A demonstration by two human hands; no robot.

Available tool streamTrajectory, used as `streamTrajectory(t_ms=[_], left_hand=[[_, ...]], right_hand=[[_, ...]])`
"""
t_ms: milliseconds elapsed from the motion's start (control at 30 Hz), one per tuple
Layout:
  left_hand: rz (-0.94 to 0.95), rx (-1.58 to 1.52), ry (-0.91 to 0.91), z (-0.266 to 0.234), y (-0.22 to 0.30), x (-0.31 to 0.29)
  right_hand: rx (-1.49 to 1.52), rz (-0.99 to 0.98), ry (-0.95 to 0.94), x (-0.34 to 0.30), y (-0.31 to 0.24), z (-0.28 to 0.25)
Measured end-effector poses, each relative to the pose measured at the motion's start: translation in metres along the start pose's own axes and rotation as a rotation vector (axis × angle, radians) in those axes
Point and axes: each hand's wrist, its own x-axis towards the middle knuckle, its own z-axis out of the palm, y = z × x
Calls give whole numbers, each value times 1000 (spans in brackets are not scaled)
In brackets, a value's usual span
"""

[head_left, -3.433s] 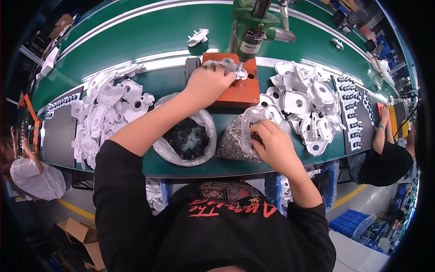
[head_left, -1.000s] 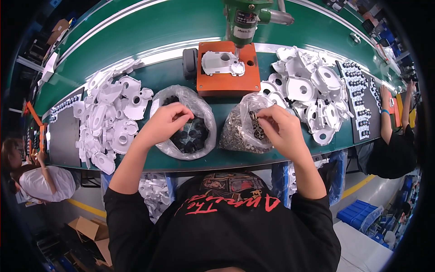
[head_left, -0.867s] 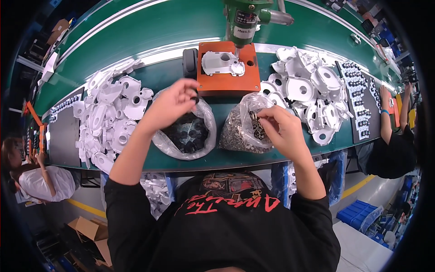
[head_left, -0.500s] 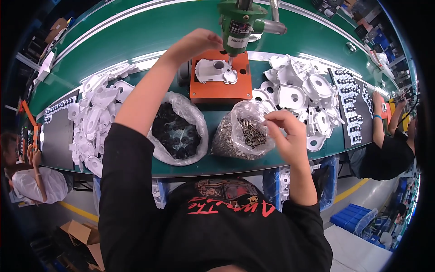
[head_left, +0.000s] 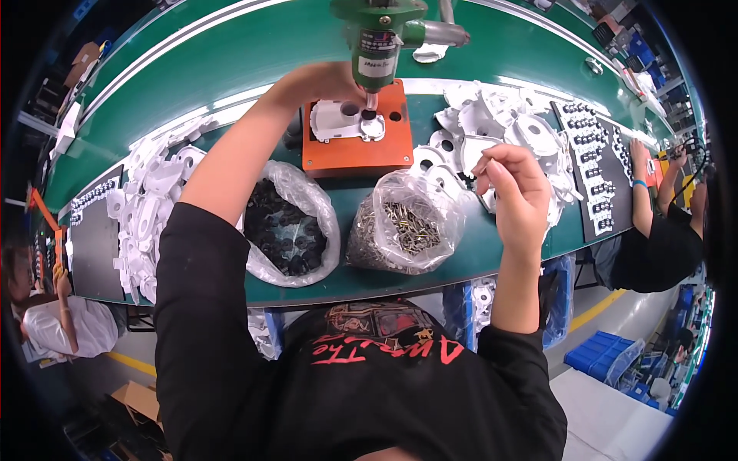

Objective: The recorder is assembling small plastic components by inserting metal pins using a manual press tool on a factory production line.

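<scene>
My left hand (head_left: 337, 81) reaches in at the left of a green machine head (head_left: 378, 48); its fingers are mostly hidden behind the head. Under the spindle, a small black piece (head_left: 369, 116) sits on the right end of a white plastic housing (head_left: 330, 121). That housing lies on an orange fixture block (head_left: 360, 154). My right hand (head_left: 519, 188) is raised right of a clear bag of metal screws (head_left: 411, 230), thumb and fingers pinched together. Whatever they hold is too small to make out. Left of the screws stands an open clear bag of black plastic parts (head_left: 284, 230).
White housings lie in a left heap (head_left: 150, 207) and a right heap (head_left: 534, 138). Dark boards with finished-looking pieces flank them, the right board (head_left: 592, 169) nearer a co-worker (head_left: 653, 230). Another person (head_left: 73, 315) sits at left. A conveyor (head_left: 254, 54) runs behind.
My right hand has lifted away from the screw bag, up and right. My left hand has gone closer in behind the machine head. A black piece now shows under the spindle. The view has shifted slightly.
</scene>
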Motion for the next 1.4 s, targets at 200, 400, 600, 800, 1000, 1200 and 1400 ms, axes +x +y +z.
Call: streamTrajectory(t_ms=[200,400,600,800,1000,1200,1400], left_hand=[[9,-20,-20,3,-12,12],[40,-42,-26,4,-9,6],[-72,4,405,24,-15,-16],[36,349,629,76,-3,-77],[207,625,711,104,-14,-80],[218,660,712,107,-15,-79],[232,673,751,109,-15,-79]], right_hand=[[12,21,-7,10,4,5],[32,39,-41,17,10,11],[-299,88,-38,55,35,31],[-417,66,-127,105,98,61],[-639,-109,-78,105,111,75],[-611,-148,-85,102,112,77],[-859,-431,-226,94,111,64]])
